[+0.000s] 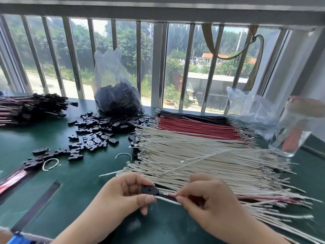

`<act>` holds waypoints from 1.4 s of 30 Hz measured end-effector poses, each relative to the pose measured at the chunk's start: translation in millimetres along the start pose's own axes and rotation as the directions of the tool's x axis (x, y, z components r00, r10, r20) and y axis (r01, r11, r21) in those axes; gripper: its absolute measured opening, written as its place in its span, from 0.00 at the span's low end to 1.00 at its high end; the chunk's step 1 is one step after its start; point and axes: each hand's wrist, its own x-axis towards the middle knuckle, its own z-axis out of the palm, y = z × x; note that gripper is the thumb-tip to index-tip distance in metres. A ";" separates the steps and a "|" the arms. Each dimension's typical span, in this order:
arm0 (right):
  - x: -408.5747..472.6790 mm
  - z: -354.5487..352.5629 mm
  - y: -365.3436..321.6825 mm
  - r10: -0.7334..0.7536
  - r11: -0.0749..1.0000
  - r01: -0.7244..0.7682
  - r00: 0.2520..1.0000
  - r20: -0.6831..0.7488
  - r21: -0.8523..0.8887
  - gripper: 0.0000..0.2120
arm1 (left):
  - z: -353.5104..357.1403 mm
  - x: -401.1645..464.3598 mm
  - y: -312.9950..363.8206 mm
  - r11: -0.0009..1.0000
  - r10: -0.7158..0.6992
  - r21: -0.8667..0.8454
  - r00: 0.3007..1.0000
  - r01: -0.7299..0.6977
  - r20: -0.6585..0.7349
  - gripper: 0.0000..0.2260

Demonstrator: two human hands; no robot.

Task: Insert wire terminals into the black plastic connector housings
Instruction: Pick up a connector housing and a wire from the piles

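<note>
My left hand (126, 192) pinches a black connector housing (149, 190) near the table's front edge. My right hand (205, 199) grips a red wire (171, 195) whose metal terminal touches the housing's right end. A white wire (167, 200) runs from the housing under my right fingers. Loose white wires (202, 155) lie fanned just beyond my hands, with red wires (198, 128) and black wires (193, 115) behind them. Several loose black housings (95, 132) are scattered at the centre left.
A clear bag of black housings (116, 95) stands at the window bars. Finished harnesses (29, 108) are piled at the far left. Two white wire loops (50, 164) lie on the green table (79, 182). A crumpled plastic bag (251, 110) and a clear container (290, 134) sit at the right.
</note>
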 end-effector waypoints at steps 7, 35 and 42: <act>-0.2 1.0 -0.1 0.015 1.000 -0.015 1.000 -0.025 -0.010 0.10 | 1.3 -1.5 1.5 1.000 0.014 -0.014 1.000 -0.014 -0.021 0.14; 0.1 -1.4 -0.5 0.018 0.997 -0.017 1.000 0.000 0.073 0.07 | -2.1 -1.9 -1.8 1.000 0.014 0.007 1.000 -0.014 0.023 0.13; 0.0 1.0 -0.5 -0.005 0.998 0.006 1.000 -0.018 0.067 0.08 | -1.4 -2.0 -2.0 0.999 0.017 0.029 1.000 -0.018 0.023 0.12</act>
